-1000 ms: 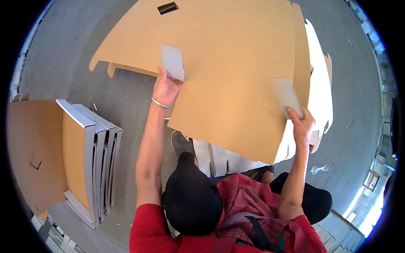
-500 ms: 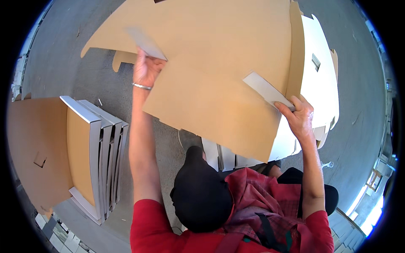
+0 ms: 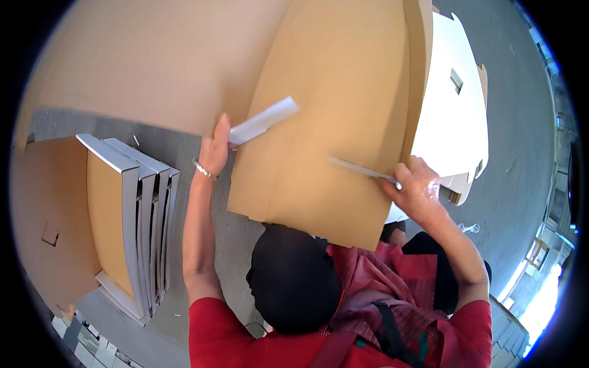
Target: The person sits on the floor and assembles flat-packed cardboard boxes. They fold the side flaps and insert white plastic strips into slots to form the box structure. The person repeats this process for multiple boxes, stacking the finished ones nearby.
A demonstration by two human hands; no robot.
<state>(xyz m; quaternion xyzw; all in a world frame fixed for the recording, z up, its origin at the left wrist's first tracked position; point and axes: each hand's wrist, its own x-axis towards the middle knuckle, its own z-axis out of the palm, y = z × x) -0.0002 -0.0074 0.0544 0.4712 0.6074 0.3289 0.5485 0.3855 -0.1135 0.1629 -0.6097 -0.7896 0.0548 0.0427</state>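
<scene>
A large brown cardboard box blank (image 3: 325,122) stretches in front of me, its near end over my lap. My left hand (image 3: 215,152) grips it at a fold, beside a white flap (image 3: 267,121); some fingers are hidden behind the board. From that fold a broad left panel (image 3: 153,61) stands raised and blurred. At the right edge my right hand (image 3: 418,189) pinches a narrow white strip-like flap (image 3: 362,168) between thumb and fingers. A raised brown side wall (image 3: 418,73) runs away from me beyond this hand.
White-faced cardboard blanks (image 3: 454,110) with cut-out slots lie under and right of the brown one. Several folded cartons (image 3: 132,227) stand on edge at the left on the grey floor (image 3: 515,135). My black-clad knees (image 3: 294,276) and red apron (image 3: 380,282) are below the board.
The left panel has swung up and spread leftward. My left hand has moved down slightly, its flap now pointing right. My right hand has shifted down and left; the near edge has come closer.
</scene>
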